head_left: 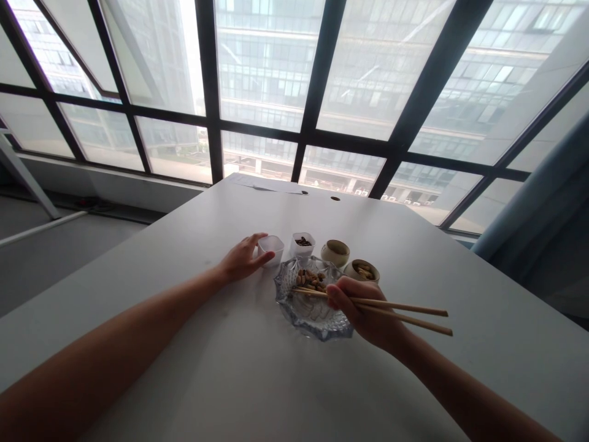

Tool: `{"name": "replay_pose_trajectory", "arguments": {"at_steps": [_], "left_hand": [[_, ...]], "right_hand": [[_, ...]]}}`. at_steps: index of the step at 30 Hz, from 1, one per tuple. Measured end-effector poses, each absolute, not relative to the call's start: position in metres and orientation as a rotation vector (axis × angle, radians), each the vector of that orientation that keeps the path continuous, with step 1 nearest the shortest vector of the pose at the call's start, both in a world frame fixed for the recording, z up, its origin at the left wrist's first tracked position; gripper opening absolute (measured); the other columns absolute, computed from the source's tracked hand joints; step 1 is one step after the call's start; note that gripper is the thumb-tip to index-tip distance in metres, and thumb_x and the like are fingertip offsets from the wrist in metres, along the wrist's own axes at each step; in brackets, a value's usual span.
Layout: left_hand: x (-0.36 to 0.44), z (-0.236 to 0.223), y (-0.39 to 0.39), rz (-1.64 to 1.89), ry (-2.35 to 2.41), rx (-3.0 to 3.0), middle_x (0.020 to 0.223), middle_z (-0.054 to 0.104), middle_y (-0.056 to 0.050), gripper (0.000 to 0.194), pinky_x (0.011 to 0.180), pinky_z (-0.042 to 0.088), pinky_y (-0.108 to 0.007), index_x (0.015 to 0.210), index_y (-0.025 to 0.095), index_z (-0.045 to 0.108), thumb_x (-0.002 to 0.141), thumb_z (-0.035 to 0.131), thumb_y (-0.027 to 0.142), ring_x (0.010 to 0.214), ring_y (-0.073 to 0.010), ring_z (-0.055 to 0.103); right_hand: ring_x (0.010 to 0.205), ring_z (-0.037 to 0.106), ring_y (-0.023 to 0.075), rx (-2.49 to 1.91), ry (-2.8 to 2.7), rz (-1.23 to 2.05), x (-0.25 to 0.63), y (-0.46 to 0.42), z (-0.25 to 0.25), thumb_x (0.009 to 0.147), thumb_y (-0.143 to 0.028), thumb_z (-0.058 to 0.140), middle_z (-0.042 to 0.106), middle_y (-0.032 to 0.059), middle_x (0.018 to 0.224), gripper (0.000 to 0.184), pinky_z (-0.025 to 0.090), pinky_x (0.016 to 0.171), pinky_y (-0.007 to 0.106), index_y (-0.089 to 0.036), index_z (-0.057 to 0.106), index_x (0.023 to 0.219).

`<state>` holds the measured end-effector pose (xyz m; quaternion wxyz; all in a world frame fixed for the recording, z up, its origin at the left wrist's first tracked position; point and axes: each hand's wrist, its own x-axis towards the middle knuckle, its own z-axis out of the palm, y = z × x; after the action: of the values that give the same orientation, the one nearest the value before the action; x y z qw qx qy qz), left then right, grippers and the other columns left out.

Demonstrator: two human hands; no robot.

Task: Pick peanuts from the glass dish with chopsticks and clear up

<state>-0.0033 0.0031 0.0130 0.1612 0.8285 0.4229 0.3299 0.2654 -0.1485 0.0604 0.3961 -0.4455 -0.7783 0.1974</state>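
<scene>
My right hand point(363, 310) grips a pair of wooden chopsticks point(405, 306). Their tips reach into a scalloped clear glass bowl point(317, 328), beside brown nut-like pieces point(313, 280) lying at its far side. Whether the tips pinch a piece is too small to tell. My left hand point(248, 256) holds a small translucent white cup point(270, 245) between thumb and fingers, left of the bowl. Just behind the bowl stands a second white cup point(296, 250) with dark seed-like bits point(303, 241) in it.
To the right of the white cups are a small beige cup point(335, 253) and another beige cup point(354, 270) with pale brown pieces inside. The white table point(207, 368) runs back to large windows point(262, 61). Paper point(271, 184) lies at its far edge; a blue curtain point(529, 202) hangs right.
</scene>
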Motion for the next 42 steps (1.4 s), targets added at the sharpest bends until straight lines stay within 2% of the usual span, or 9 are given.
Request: {"name": "replay_pose_trajectory", "arguments": {"at_steps": [5,10,15,25,30,38,42], "left_hand": [[-0.003,0.012,0.004,0.936,1.212,2.361,0.123,0.062,-0.02,0.08,0.095,0.047,-0.047,0.135,0.011,0.048,0.084,0.045,0.071,0.108,-0.0322,0.06],[-0.004,0.011,0.004,0.95,1.21,2.365,0.12,0.064,-0.017,0.077,0.095,0.048,-0.045,0.135,0.014,0.049,0.084,0.045,0.071,0.107,-0.0309,0.062],[-0.003,0.012,0.004,0.936,1.2,2.363,0.123,0.062,-0.02,0.079,0.096,0.047,-0.046,0.135,0.011,0.048,0.084,0.044,0.071,0.109,-0.0319,0.061],[-0.004,0.009,0.005,0.953,1.185,2.371,0.127,0.061,-0.018,0.076,0.098,0.046,-0.046,0.136,0.015,0.047,0.084,0.046,0.07,0.112,-0.0317,0.06],[-0.004,0.01,0.005,0.943,1.19,2.367,0.124,0.062,-0.019,0.077,0.096,0.047,-0.046,0.136,0.014,0.047,0.084,0.046,0.07,0.109,-0.0316,0.061],[-0.003,0.013,0.003,0.91,1.219,2.362,0.12,0.063,-0.019,0.082,0.094,0.047,-0.046,0.137,0.011,0.046,0.083,0.043,0.073,0.105,-0.0321,0.061],[-0.003,0.013,0.002,0.901,1.219,2.361,0.122,0.062,-0.02,0.083,0.094,0.047,-0.046,0.137,0.011,0.046,0.083,0.042,0.074,0.107,-0.0324,0.061]], "right_hand": [[0.047,0.052,0.0106,-1.037,-2.022,0.435,0.265,-0.148,0.057,0.099,-0.04,0.05,0.058,-0.0003,0.056,0.039,0.038,0.046,0.022,-0.019,0.058,0.067],[0.046,0.053,0.0101,-0.966,-2.052,0.367,0.267,-0.147,0.057,0.099,-0.035,0.05,0.059,-0.0008,0.056,0.037,0.039,0.047,0.021,-0.019,0.058,0.067],[0.046,0.052,0.0101,-1.021,-2.0,0.314,0.267,-0.147,0.06,0.098,-0.034,0.053,0.059,-0.0011,0.056,0.034,0.04,0.047,0.021,-0.019,0.06,0.068],[0.056,0.062,0.0144,-1.051,-1.898,0.616,0.274,-0.146,0.064,0.098,-0.039,0.052,0.066,0.0032,0.064,0.036,0.048,0.053,0.024,-0.019,0.064,0.072],[0.054,0.058,0.0125,-0.988,-2.016,0.623,0.274,-0.144,0.063,0.098,-0.037,0.052,0.064,0.0017,0.063,0.033,0.044,0.05,0.022,-0.019,0.065,0.074],[0.053,0.061,0.0119,-0.931,-2.077,0.528,0.275,-0.144,0.056,0.098,-0.032,0.053,0.065,0.001,0.062,0.03,0.045,0.051,0.022,-0.019,0.065,0.074],[0.051,0.062,0.0133,-0.954,-1.969,0.588,0.274,-0.144,0.054,0.097,-0.038,0.056,0.066,0.0024,0.06,0.034,0.047,0.049,0.023,-0.019,0.067,0.071]]}}
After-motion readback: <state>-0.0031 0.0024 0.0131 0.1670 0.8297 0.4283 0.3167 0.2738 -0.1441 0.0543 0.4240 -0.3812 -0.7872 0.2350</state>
